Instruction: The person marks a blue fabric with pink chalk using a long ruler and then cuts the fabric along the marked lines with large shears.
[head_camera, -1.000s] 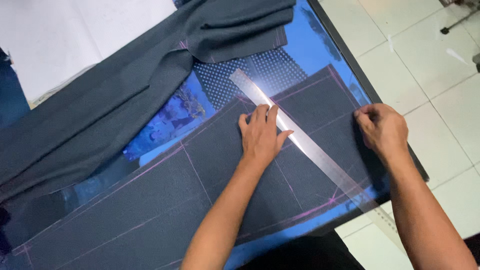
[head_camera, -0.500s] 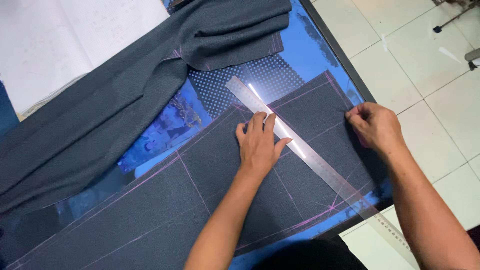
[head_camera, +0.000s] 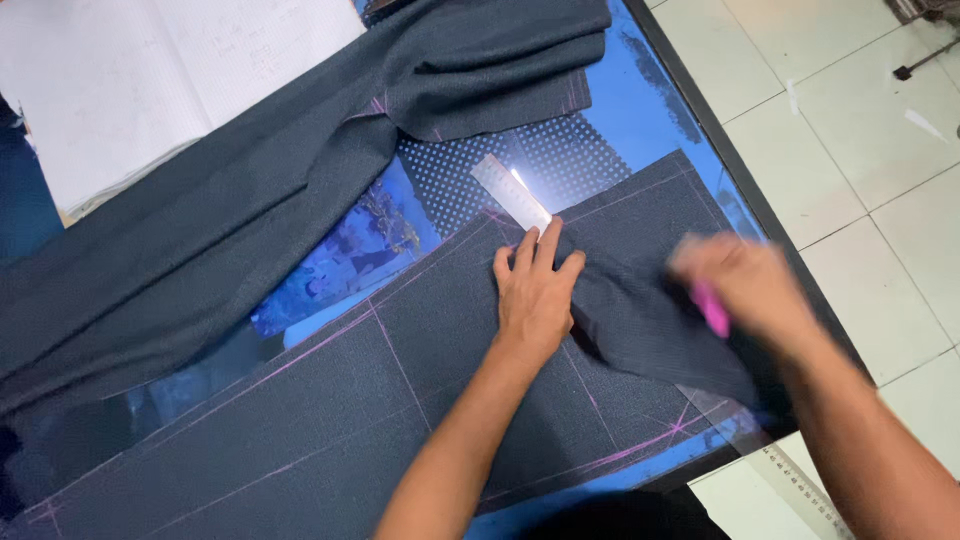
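Note:
A dark grey fabric panel (head_camera: 420, 400) marked with pink chalk lines lies on the blue table (head_camera: 640, 110). A long metal ruler (head_camera: 510, 192) runs diagonally across it, its middle hidden under a folded-over flap of the fabric (head_camera: 640, 320); its lower end (head_camera: 800, 490) sticks out past the table edge. My left hand (head_camera: 535, 295) presses flat on the fabric and ruler, fingers together. My right hand (head_camera: 745, 285) is blurred with motion above the flap, closed on a small pink piece of chalk (head_camera: 712, 308).
A second long piece of dark grey fabric (head_camera: 250, 200) drapes across the table's upper left. An open white notebook (head_camera: 150, 80) lies at the top left. White floor tiles (head_camera: 860, 160) lie beyond the table's dark right edge.
My right hand has swung left from the fabric's right edge, and the panel's right corner is now folded over the ruler. The left hand has stayed pressed in place.

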